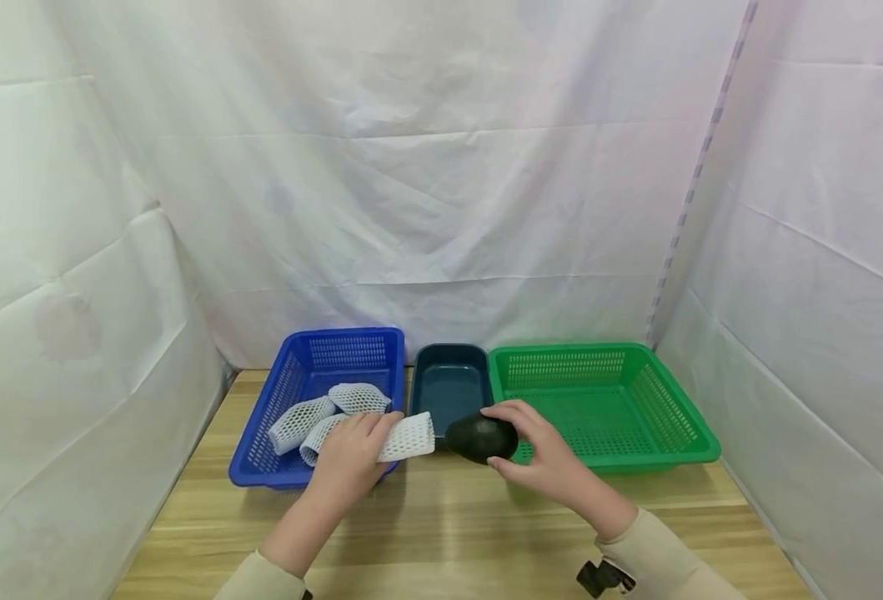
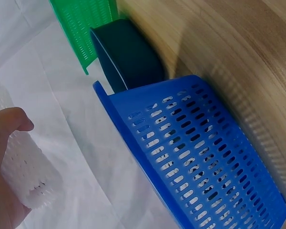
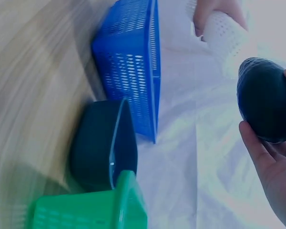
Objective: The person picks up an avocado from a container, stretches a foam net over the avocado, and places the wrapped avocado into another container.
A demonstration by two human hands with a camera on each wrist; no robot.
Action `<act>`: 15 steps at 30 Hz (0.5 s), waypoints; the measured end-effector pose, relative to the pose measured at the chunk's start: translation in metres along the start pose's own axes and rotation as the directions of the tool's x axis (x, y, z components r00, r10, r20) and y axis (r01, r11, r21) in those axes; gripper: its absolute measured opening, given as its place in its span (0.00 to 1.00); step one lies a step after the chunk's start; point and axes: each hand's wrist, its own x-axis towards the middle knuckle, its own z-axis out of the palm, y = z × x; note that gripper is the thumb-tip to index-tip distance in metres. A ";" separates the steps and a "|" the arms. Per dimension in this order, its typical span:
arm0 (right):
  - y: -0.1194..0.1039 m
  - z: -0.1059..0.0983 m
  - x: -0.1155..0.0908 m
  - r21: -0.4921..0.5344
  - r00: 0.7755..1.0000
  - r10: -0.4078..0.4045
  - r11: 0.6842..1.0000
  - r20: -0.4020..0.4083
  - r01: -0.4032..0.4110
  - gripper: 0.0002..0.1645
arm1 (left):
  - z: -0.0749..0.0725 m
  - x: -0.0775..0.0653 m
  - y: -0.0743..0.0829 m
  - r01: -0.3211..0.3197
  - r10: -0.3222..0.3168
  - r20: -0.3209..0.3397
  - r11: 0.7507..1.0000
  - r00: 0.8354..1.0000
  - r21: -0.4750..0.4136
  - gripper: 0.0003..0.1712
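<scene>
My left hand (image 1: 353, 457) grips a white foam net sleeve (image 1: 409, 437) above the front right rim of the blue basket (image 1: 240, 473). The sleeve's end points right, toward a dark avocado (image 1: 480, 438). My right hand (image 1: 542, 454) holds that avocado between thumb and fingers, in front of the green basket (image 1: 699, 457). A small gap separates sleeve and avocado. In the right wrist view the avocado (image 3: 267, 100) shows bare, dark, bumpy skin. Several more white foam net sleeves (image 1: 300, 423) lie in the blue basket, partly hidden behind my left hand.
Between the two baskets stands a dark teal tray (image 1: 452, 392), its front edge partly hidden by the avocado. All three containers rest on a wood-grain table (image 1: 441, 542). White cloth (image 1: 441, 200) hangs behind them and along both sides.
</scene>
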 end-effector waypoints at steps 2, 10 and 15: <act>-0.002 0.000 0.001 0.003 1.000 -0.011 1.000 0.000 0.011 0.36 | 0.000 -0.001 0.001 -0.008 0.008 0.006 1.000 1.000 0.002 0.34; -0.008 0.004 0.004 0.039 1.000 -0.009 0.999 -0.019 0.010 0.36 | 0.002 0.000 0.005 -0.054 0.053 -0.045 0.998 0.998 -0.022 0.34; -0.011 0.009 0.007 0.073 1.000 0.003 0.997 -0.004 -0.003 0.34 | 0.005 0.003 0.011 -0.071 0.068 -0.078 0.997 0.995 -0.042 0.31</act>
